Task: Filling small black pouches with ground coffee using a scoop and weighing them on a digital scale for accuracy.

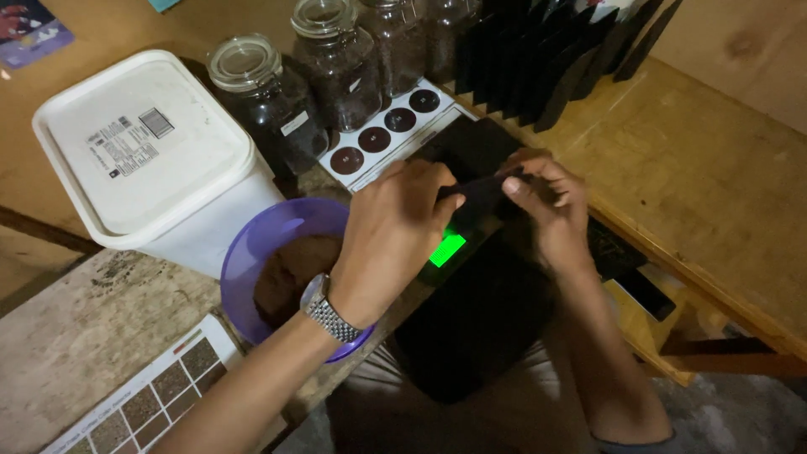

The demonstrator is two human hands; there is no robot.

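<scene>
Hands meet at the centre of the frame over a dark weighing scale (471,319) whose green display (447,250) glows between them. Left hand (395,231), with a metal watch (329,309) on its wrist, and right hand (542,206) both pinch a small black pouch (483,192) at its upper edge, fingers closed on it and holding it just above the scale. Below the left wrist, in the lower middle left, sits a purple bowl (252,252) of brown ground powder. A white lidded tub (143,147) fills the upper left; glass jars (269,97) of dark beans stand along the top, beside a white sample card with dark circles (387,126) and a row of upright black pouches (546,59) at the upper right. A printed chart of brown squares (151,403) lies at the lower left. The left forearm passes directly over the bowl, so a dropped wrist could likely tip it or scatter powder. The pouch looks limp; a loose pinch could let it slip onto the scale.
</scene>
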